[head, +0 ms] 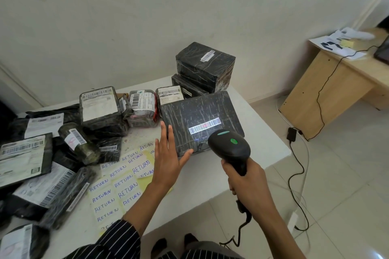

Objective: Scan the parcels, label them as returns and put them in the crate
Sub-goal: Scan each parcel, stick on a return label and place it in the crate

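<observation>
Right hand, fingers curled, grips the scanner; left hand, fingers straight, touches the parcel beside RETURN labels.

Figure 1. Surface finishes. The flat parcel is wrapped in glossy black plastic film, creased and streaked with highlights; its barcode label is white paper. The 2 stacked parcels carry the same shiny, wrinkled film. The cylindrical parcel is wrapped in glossy film with a paper label. The scanner is matt black plastic with a smooth green button. The RETURN sheets are matt white and yellow paper, inked in blue. The tabletop is white and smooth, scuffed near the sheets. The side desk has a pale wood-grain finish. The floor is glossy pale tile. The wall is matt. The sleeve is dark striped cloth.
</observation>
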The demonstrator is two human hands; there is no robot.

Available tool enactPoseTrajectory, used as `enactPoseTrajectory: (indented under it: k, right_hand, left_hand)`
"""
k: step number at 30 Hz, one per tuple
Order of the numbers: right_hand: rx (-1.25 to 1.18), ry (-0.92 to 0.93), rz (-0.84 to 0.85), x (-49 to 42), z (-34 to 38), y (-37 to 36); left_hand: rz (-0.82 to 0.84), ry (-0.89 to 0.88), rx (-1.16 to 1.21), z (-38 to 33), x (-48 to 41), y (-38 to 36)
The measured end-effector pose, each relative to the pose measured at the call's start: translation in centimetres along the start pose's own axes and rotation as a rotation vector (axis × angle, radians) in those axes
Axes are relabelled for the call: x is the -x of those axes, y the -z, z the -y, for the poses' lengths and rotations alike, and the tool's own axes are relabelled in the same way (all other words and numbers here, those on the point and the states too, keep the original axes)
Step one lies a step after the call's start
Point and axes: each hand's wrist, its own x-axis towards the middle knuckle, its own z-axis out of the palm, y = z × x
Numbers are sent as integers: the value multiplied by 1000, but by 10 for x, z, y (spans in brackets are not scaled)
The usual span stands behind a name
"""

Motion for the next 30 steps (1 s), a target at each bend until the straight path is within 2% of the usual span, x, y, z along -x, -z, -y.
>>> enactPoseTrajectory:
  k: [12,18,21,24,27,30]
  right_hand:
    - [36,22,15,14,-2,1]
    - [37,28,-1,18,-11,-2]
    - [31,39,-71,11,-19,-1]
    - [31,31,-222,-15,-45,2]
    - [159,-41,-290,-59,-85,9]
    - [348,-174,-226,-105,-120,14]
  left_hand:
    - [-24,-47,48,-1,11,-3]
    - [9,-92,-24,4,6,-1]
    - [25,-74,-55,2,2,2]
    - [60,-13,3,-2,-6,8]
    - [117,47,59,-7,-19,17]
    - [181,120,87,-14,-29,27]
